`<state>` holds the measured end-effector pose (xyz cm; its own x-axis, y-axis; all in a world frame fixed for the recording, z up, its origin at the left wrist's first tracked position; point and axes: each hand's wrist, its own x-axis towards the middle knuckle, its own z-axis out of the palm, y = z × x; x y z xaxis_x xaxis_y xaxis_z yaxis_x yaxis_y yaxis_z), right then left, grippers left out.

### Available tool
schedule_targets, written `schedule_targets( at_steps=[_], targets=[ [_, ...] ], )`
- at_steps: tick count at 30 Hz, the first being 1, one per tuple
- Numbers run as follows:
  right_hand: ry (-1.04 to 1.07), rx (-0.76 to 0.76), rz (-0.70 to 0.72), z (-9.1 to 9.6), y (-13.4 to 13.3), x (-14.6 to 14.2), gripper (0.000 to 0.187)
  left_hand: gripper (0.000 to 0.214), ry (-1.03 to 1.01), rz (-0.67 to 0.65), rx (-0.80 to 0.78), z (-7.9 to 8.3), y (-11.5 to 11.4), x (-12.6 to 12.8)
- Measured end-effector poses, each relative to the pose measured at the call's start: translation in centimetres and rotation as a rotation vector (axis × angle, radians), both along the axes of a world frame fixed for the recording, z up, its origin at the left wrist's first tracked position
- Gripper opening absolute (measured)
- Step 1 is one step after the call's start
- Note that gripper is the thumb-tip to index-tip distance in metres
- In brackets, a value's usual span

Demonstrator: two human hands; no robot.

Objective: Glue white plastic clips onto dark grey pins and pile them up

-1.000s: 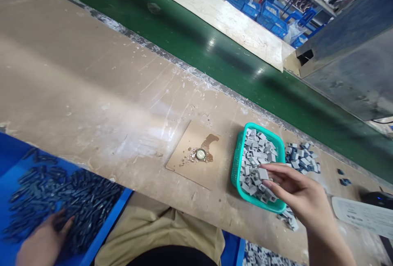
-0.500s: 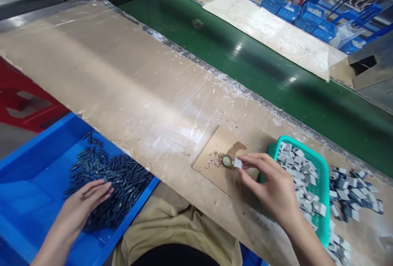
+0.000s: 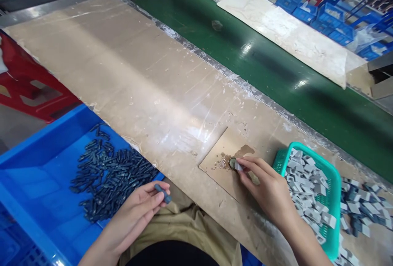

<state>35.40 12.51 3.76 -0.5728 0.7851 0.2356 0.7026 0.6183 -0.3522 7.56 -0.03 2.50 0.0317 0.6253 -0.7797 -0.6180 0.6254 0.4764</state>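
Observation:
Between the thumb and fingers of my left hand (image 3: 141,204) is a small dark blue peg-like piece (image 3: 163,193), above my lap at the edge of the blue bin (image 3: 39,143). Many similar dark pieces (image 3: 113,172) lie heaped in that bin. My right hand (image 3: 270,186) pinches a small light grey block (image 3: 238,167). That block is at a small round dish (image 3: 232,162) of pale liquid; my fingertips partly cover the dish. Under the dish lies a cardboard square (image 3: 215,157) with wet drops and a brown stain.
Right of my right hand stands a green basket (image 3: 336,200) of grey blocks. Beyond it lie joined grey-and-dark pieces (image 3: 362,204). A green conveyor belt (image 3: 260,53) runs behind the worktable (image 3: 123,73). At the left is a red plastic crate (image 3: 33,90).
My left hand has risen from the bin toward the right, now with a dark peg-like piece in its fingers. My right hand has brought the grey block to the dish. The view has shifted slightly.

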Motion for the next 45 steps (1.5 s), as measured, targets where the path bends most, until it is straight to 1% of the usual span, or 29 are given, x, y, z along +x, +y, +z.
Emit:
schedule_targets(
  at_steps=[3,6,9,12,14,16,19,21,25,30,34,37,40,42,45],
  targets=[
    [0.056,-0.058,-0.039,0.5,-0.1,0.1,0.020,0.028,-0.051,-0.010,0.075,0.6,1.0,1.3],
    [0.182,-0.159,-0.111,1.0,-0.6,0.3,0.020,0.030,0.015,-0.008,0.174,0.5,2.1,2.6],
    [0.332,-0.239,-0.155,1.5,-1.8,0.2,0.025,0.026,0.088,-0.123,0.293,0.1,3.1,3.5],
    [0.419,-0.223,-0.099,2.5,-3.1,-0.4,0.033,0.013,0.162,-0.272,0.431,0.5,4.2,4.0],
    [0.426,-0.198,-0.012,3.3,-3.6,-0.9,0.039,0.019,0.255,-0.367,0.532,1.3,5.0,4.0],
    [0.409,-0.193,0.091,4.1,-3.8,-1.3,0.044,0.022,0.304,-0.449,0.577,2.4,5.8,4.0],
    [0.365,-0.193,0.218,4.9,-3.7,-1.6,0.047,0.017,0.286,-0.499,0.573,3.7,6.5,4.1],
    [0.334,-0.192,0.264,5.1,-3.6,-1.7,0.047,0.013,0.268,-0.507,0.570,4.1,6.8,4.2],
    [0.297,-0.214,0.310,5.4,-3.6,-1.8,0.044,0.003,0.212,-0.518,0.552,4.0,6.9,4.4],
    [0.292,-0.247,0.341,5.4,-3.5,-1.9,0.044,0.011,0.073,-0.492,0.538,3.6,7.0,4.8],
    [0.270,-0.251,0.320,5.2,-3.4,-1.8,0.043,0.016,0.023,-0.451,0.525,3.5,7.4,5.2],
    [0.277,-0.253,0.261,4.9,-3.6,-1.7,0.042,0.017,0.031,-0.462,0.500,3.7,7.7,5.5],
    [0.298,-0.222,0.195,4.8,-3.9,-1.8,0.039,0.012,0.126,-0.495,0.476,4.2,7.9,5.5],
    [0.295,-0.213,0.191,4.8,-4.1,-1.9,0.039,0.012,0.198,-0.526,0.457,4.8,8.0,5.4],
    [0.306,-0.250,0.208,4.2,-4.3,-2.4,0.035,0.023,0.247,-0.583,0.435,5.8,8.2,5.4]
  ],
)
